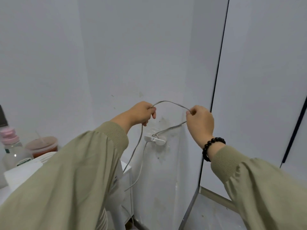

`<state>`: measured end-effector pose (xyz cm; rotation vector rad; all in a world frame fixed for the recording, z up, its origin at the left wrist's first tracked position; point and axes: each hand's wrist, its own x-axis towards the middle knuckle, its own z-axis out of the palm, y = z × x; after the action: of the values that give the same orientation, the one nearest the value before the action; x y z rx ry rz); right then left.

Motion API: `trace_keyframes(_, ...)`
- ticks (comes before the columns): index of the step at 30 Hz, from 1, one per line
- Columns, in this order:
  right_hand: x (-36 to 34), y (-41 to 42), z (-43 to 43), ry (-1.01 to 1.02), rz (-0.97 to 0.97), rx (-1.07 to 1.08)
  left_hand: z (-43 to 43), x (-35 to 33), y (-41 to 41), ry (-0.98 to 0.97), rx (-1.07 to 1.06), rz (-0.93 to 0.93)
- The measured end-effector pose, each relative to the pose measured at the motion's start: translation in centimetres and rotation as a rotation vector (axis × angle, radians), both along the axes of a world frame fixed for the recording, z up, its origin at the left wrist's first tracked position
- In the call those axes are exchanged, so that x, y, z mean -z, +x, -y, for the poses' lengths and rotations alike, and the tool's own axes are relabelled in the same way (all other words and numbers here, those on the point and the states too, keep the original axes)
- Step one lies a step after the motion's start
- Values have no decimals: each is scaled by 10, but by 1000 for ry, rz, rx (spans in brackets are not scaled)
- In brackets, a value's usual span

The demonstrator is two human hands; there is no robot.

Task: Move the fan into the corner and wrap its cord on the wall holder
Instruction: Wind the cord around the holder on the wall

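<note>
thin grey cord (171, 103) arcs above the white wall holder (155, 138), looped round it.

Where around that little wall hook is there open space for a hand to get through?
Open: the wall above the cord arching between left hand and right hand, and the strip below the wall holder, right of the hanging strands. Crowded: lower left, with bottle and lidded cup.
</note>
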<state>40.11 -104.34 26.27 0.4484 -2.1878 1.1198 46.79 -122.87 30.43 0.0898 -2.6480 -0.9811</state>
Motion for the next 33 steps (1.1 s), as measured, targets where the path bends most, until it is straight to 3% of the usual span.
trace_keyframes(3,-5,14,1,309,-399,25,-27,-4,-4,-213,3,26)
trace_keyframes(4,-6,12,-1,331,-417,46,-30,-5,-5,-239,6,33)
trace_keyframes(5,-10,9,-5,265,-303,38,-30,-5,-6,-229,13,45)
trace_keyframes(8,-12,-22,-32,-236,366,-82,-24,-5,-4,-61,56,57)
trace_keyframes(10,-5,-24,-41,-341,484,-40,-26,-7,-1,-26,74,38)
trace_keyframes(12,-1,-18,-39,-141,238,22,-33,-12,0,-139,59,-6)
trace_keyframes(15,-4,8,-26,269,-391,-5,-50,-19,-2,-280,59,-66)
trace_keyframes(17,-5,10,-23,492,-576,42,-56,-18,-2,-325,67,-42)
trace_keyframes(18,-10,10,-28,482,-476,65,-54,-17,-1,-334,61,-11)
trace_keyframes(21,-24,-5,-58,188,-35,185,-38,-8,5,-246,17,50)
trace_keyframes(22,-25,-8,-60,161,7,175,-35,-6,8,-202,9,40)
trace_keyframes(25,-27,13,-37,225,78,-109,-48,-6,6,-208,37,-13)
trace_keyframes(28,-22,28,-13,285,375,-424,-60,-10,2,-276,60,-31)
trace_keyframes(30,-25,17,-15,245,415,-323,-54,-8,2,-214,79,26)
trace_keyframes(33,-21,-9,-34,-11,412,-75,-40,-3,6,-130,80,105)
